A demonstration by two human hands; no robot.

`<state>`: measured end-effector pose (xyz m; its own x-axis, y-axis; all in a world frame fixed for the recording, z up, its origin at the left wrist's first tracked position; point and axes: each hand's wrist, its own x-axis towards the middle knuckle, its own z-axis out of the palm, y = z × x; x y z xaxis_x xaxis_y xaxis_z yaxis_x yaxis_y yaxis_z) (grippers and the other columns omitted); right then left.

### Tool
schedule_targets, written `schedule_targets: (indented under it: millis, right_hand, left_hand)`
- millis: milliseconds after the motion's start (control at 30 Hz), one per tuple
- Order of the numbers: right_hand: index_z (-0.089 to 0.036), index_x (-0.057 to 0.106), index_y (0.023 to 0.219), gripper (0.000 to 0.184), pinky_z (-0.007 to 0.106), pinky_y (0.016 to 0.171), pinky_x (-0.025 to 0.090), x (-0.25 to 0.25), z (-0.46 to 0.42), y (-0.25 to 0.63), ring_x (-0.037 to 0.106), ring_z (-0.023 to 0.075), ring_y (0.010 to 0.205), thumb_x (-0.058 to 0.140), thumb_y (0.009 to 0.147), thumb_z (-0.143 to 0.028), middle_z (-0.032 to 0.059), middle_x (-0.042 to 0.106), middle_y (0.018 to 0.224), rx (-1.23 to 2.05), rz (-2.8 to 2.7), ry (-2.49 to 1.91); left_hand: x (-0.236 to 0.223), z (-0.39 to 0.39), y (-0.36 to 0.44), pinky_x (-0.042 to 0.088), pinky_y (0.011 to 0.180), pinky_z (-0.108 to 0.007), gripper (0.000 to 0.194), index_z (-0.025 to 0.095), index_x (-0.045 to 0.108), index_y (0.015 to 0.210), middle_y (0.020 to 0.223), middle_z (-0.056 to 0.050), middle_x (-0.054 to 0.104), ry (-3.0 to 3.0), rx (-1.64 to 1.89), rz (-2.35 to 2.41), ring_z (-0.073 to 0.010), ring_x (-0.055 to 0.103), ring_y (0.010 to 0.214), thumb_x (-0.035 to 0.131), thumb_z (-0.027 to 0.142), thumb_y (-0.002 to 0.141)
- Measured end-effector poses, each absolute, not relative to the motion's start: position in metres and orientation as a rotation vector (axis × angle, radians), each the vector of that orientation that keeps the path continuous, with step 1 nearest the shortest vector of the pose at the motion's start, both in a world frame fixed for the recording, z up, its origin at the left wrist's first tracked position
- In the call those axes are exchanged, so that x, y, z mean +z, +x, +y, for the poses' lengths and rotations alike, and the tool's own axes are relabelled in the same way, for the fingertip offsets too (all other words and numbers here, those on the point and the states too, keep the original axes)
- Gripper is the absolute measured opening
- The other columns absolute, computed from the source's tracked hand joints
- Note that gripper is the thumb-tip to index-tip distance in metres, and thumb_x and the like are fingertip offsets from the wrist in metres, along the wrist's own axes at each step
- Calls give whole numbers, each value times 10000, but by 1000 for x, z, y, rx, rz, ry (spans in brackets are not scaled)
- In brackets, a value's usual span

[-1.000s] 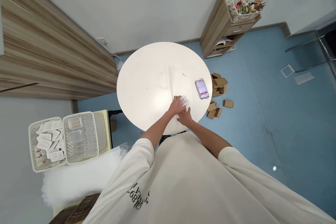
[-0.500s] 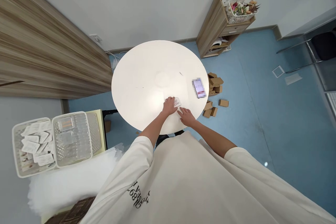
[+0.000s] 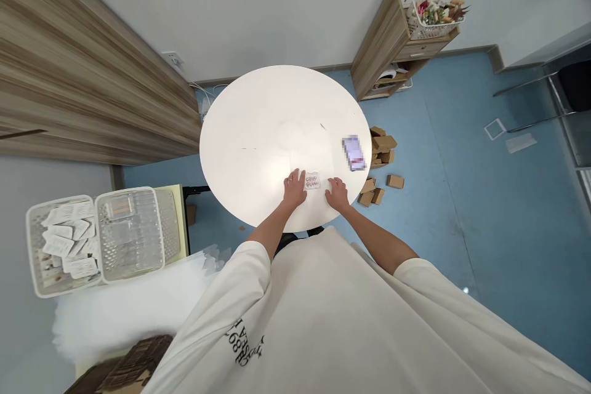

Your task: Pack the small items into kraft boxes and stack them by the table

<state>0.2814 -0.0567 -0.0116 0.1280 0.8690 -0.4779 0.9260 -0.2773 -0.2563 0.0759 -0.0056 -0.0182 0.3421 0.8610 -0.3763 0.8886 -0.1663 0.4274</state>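
Observation:
A small clear tray with several pinkish pieces in two rows lies flat near the front edge of the round white table. My left hand is at the tray's left side, fingers spread and fingertips down; whether they touch its edge I cannot tell. To the right of the tray, apart from it, my right hand rests on the tabletop with its fingers somewhat bent and nothing visible in them. A blurred-out phone-like object lies beyond my right hand.
Small brown cardboard boxes are on the floor right of the table. White baskets at the left hold cards and clear packs. A wooden cabinet stands against the back wall, bearing a basket of flowers.
My right hand has moved right, away from the tray. The tray has straightened and shows more fully, and my left hand has shifted slightly to its left side. The view has tilted a little.

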Motion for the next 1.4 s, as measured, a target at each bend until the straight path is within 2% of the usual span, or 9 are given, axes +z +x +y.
schedule_targets:
  millis: [133,300,433,567,767,867,1000,1233,1400]
  right_hand:
    - [-209,408,1497,559,442,1049,419,-13,-49,280,396,314,1348,429,948,-313,141,350,1555,-907,1832,2287]
    - [-185,340,1546,595,482,1056,396,-7,-46,278,374,350,1360,381,967,-317,161,293,1592,-754,1850,2120]
    - [-180,260,1584,637,495,1110,325,1,-48,269,303,361,1412,378,972,-310,149,215,1644,-638,1967,1960]
    - [-199,264,1587,639,472,1129,293,1,-46,250,297,343,1427,394,973,-325,131,220,1657,-717,2097,1823]
    - [-170,130,1624,725,483,1151,233,-9,-30,213,264,351,1433,387,975,-364,147,240,1644,-657,2146,1730]
    - [-162,81,1633,783,507,1139,229,-13,-16,198,298,376,1392,413,961,-388,169,282,1616,-623,2182,1732]
    - [-175,63,1636,830,526,1104,261,-16,-3,185,319,409,1346,445,943,-424,180,278,1606,-623,2210,1717]
    - [-212,185,1613,813,540,1077,285,-21,-1,182,307,424,1335,530,912,-439,181,244,1606,-630,2186,1719]
    - [-213,305,1560,789,512,1085,294,-18,-5,184,296,407,1374,623,870,-426,170,216,1632,-652,2204,1702]
  left_hand:
    - [-20,-5,67,370,1090,-522,655,218,350,1486,1581,-178,255,1779,-13,1801,-372,362,1397,576,226,872]
    - [-22,0,65,513,938,-388,503,242,456,1385,1344,-119,426,1579,96,1684,-240,590,1098,494,127,897]
    - [-21,-1,59,529,931,-354,469,250,520,1311,1307,-91,457,1494,196,1704,-202,601,1065,432,71,886]
    - [-22,-7,39,522,964,-356,467,243,529,1306,1322,-91,463,1453,246,1767,-202,592,1104,433,70,883]
    - [-24,-13,-1,524,943,-370,434,221,521,1325,1395,-114,441,1511,248,1820,-214,600,1098,410,103,922]
    - [-21,-13,-14,459,1045,-432,447,212,523,1332,1450,-135,432,1657,158,1831,-265,541,1235,423,94,913]
    - [-15,-18,-20,287,1173,-531,509,224,485,1390,1573,-124,365,1987,39,1609,-323,328,1453,473,120,892]
    - [-12,-35,-21,136,1227,-559,764,220,280,1547,1660,-146,227,1997,-108,1448,-323,149,1550,559,195,836]
    - [-15,-36,-24,125,1234,-532,789,218,251,1564,1665,-155,208,2019,-125,1440,-313,147,1553,575,194,845]
